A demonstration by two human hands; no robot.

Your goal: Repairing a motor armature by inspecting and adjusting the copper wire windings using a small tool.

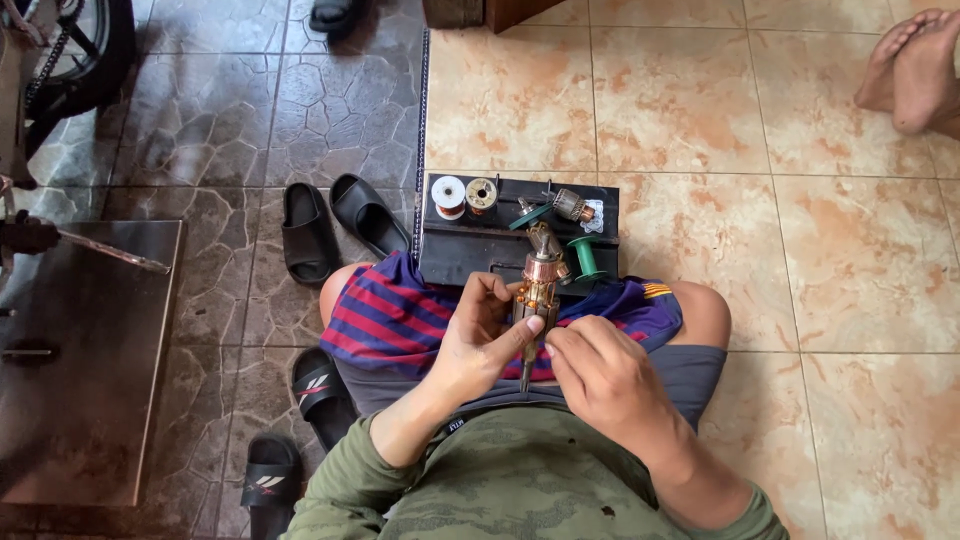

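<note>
A copper-wound motor armature stood nearly upright over the person's lap, its shaft pointing down between both hands. The left hand had its fingers clamped around the armature's lower part, while the right hand pinched its fingers together at the shaft's lower end. Just beyond it lay a black box on the floor, carrying two wire spools, a second small armature and a green spool. Black sandals lay on the dark tiles nearby.
</note>
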